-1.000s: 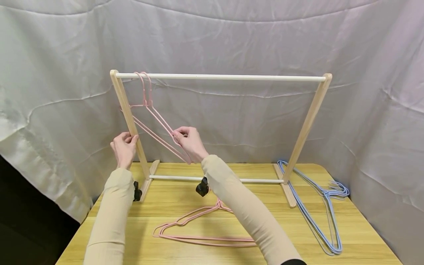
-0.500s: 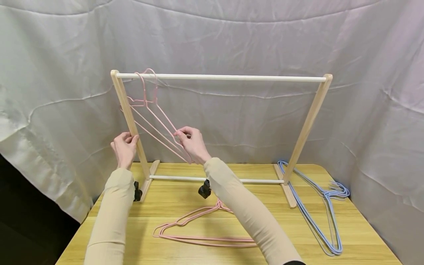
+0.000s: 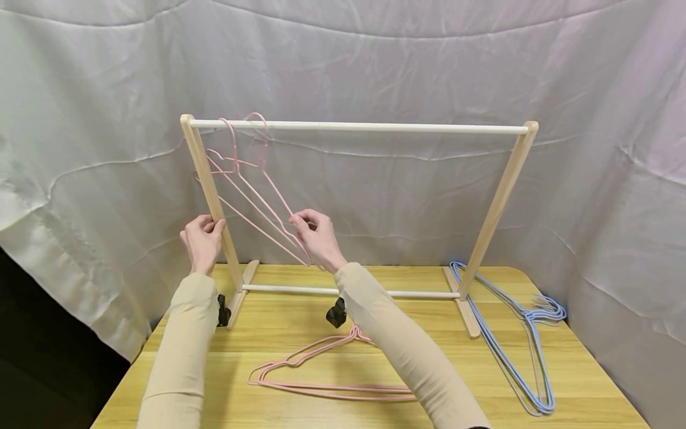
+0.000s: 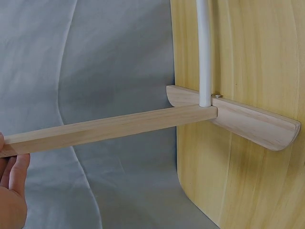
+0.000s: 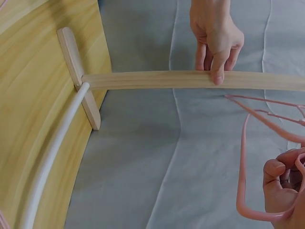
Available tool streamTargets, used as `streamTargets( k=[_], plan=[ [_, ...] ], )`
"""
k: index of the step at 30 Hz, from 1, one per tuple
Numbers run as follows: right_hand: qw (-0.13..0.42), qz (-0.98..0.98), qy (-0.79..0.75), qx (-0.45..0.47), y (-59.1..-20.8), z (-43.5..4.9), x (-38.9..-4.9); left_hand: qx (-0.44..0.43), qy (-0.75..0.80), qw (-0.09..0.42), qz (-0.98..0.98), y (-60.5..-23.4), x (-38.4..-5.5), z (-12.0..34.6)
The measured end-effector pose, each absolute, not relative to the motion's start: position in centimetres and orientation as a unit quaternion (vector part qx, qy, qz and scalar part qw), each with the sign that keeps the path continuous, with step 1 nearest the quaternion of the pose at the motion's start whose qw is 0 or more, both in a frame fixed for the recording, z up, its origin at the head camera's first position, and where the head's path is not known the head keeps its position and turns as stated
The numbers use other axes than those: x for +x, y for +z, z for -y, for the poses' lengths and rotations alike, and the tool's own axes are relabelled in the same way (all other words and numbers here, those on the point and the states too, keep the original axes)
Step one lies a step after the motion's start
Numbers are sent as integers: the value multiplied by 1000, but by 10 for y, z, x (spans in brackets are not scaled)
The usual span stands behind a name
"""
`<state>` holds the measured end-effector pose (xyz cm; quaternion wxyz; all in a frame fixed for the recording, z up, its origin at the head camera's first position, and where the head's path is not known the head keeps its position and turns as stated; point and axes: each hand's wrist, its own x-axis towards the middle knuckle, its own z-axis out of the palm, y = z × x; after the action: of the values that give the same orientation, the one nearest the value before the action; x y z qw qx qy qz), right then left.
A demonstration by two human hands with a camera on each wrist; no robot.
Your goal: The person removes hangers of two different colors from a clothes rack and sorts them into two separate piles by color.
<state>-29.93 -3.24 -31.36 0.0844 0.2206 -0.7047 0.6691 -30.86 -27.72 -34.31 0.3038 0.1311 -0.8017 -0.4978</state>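
Note:
On the left of the head view, my left hand point(image 3: 202, 241) grips the wooden left post point(image 3: 203, 176) of a garment rack, thumb in front. The left wrist view catches only part of this hand point(image 4: 13, 195) at its edge. My right hand point(image 3: 320, 238) pinches the sloping arm of a pink clothes hanger point(image 3: 278, 193), whose hook goes over the rack's white top rail point(image 3: 375, 126). Another pink hanger point(image 3: 234, 143) hangs on the rail to its left, near the post. In the right wrist view, the right hand point(image 5: 281, 195) is partly cut off, with pink tubing in front of it.
Several pink hangers point(image 3: 261, 380) lie stacked on the wooden table, partly behind the right sleeve. At the right, several blue hangers point(image 3: 530, 314) lie by the right post point(image 3: 498, 202). A white lower bar point(image 3: 289, 289) joins the rack's feet. Grey curtain point(image 3: 375, 71) hangs behind.
The right hand has drawn the pink hanger to the right along the rail, opening a gap from the other pink hanger. The left hand stays on the post.

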Motion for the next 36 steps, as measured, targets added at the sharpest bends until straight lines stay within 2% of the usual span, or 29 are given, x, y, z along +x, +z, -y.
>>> streamTargets(
  k=[7,21,32,36],
  plan=[
    [99,675,689,244,-322,25,-301,130,-506,302,798,-343,-308,276],
    [83,656,709,244,-336,9,-297,130,-506,300,798,-343,-308,276],
    [161,715,647,213,-355,-10,-292,130,-506,300,798,-344,-308,277],
    [165,729,633,199,-357,-18,-284,130,-505,300,799,-344,-308,277]
  ],
)
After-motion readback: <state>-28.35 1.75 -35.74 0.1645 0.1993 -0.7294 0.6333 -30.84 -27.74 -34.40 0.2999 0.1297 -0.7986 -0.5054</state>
